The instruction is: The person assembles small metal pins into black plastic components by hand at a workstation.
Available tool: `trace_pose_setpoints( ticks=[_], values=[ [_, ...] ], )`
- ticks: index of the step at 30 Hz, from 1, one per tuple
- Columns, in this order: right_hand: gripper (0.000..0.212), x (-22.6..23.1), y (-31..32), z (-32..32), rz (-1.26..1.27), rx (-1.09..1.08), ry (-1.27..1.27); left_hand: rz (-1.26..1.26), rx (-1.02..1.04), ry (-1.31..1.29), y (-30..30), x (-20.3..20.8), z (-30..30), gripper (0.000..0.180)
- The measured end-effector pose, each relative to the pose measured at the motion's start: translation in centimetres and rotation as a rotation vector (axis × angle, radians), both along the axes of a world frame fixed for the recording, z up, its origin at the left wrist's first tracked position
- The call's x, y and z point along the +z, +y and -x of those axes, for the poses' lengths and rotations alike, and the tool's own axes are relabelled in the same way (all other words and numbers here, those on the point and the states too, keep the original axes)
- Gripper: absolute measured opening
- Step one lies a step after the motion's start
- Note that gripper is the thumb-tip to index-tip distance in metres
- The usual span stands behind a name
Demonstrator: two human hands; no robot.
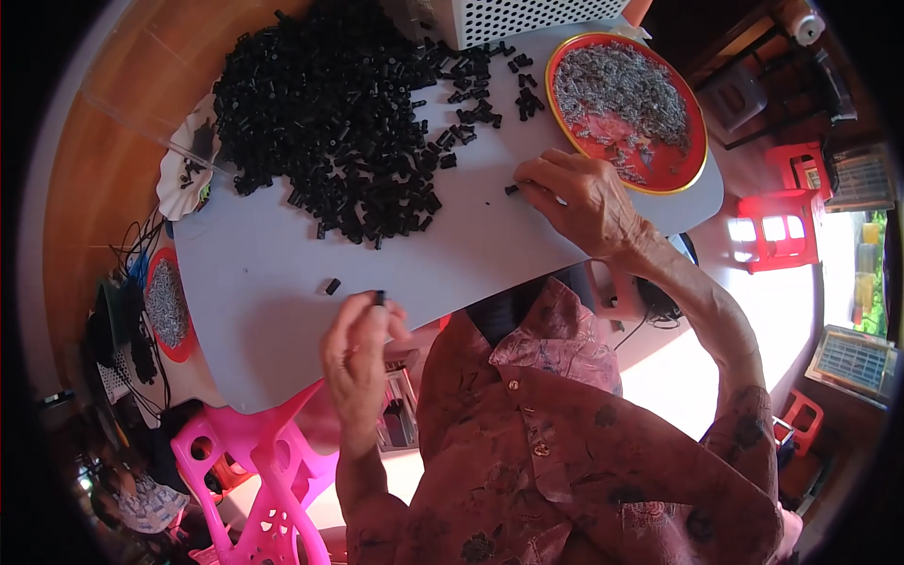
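My left hand [356, 353] is raised near the table's front edge, pinching a small black cylindrical plastic piece [379, 297] between thumb and fingers. Just beyond it, a loose black piece [333, 286] lies alone on the grey table [452, 235]. On the right side, my right hand [586, 202] rests low over the tabletop, its fingers closed, with another small black piece [511, 189] at the fingertips. A big heap of black plastic pieces [320, 104] covers the far left of the table. Close to my right hand, a red tray with a gold rim [673, 168] holds many small silvery metal parts [621, 89].
A white perforated basket [537, 19] stands at the far edge. Left of the table are a white scalloped dish [179, 179] and a red tray of metal parts [168, 306]. A pink plastic chair [273, 471] is at the lower left, red stools [782, 226] at the right.
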State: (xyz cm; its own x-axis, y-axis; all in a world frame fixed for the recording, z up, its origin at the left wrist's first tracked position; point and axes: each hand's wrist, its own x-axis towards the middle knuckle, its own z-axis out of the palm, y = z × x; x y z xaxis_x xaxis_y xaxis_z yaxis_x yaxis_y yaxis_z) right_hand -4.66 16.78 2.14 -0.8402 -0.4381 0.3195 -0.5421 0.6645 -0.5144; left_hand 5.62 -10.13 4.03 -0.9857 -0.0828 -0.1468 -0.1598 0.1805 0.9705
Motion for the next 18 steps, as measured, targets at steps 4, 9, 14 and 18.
trace_pose_setpoints(
  ticks=[4,9,14,18],
  values=[
    [0.015,-0.7,-0.2,-0.1,0.015,0.027,0.013,0.249,0.166,0.087,-4.4,-1.4,0.9,0.02],
    [0.019,-0.7,-0.1,-0.4,0.046,0.054,-0.034,0.229,0.172,0.157,-4.7,-2.9,4.5,0.024],
    [0.021,-0.8,-0.7,0.1,-0.002,0.115,0.0,-0.013,0.137,0.209,-4.9,-4.2,10.0,0.023],
    [0.02,-0.9,-1.4,0.8,-0.169,0.234,0.14,-0.118,0.152,0.209,-4.9,-3.7,10.7,0.022]
  ],
)
